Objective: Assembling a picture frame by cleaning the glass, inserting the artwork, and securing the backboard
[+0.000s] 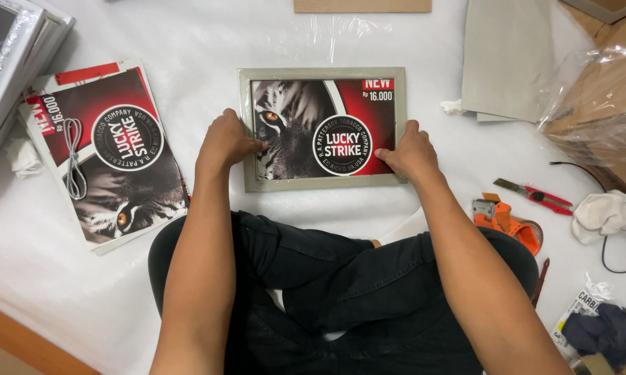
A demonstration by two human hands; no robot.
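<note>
A grey picture frame (321, 72) lies flat on the white sheet in front of my crossed legs. Inside it sits a red, black and white print (306, 121) showing a tiger's eye and a round emblem. My left hand (226, 141) rests on the frame's left side, fingertips pressing the print's left edge. My right hand (411, 153) rests on the right side, fingers on the print's right edge. Neither hand grips anything; both press flat.
A stack of similar prints (108, 149) with a grey cord (73, 160) on it lies left. Silver frames (11, 55) lean far left. Right: red cutter (535, 196), orange tape dispenser (504, 219), white cloth (608, 212), grey boards (507, 59), plastic-wrapped box (604, 111).
</note>
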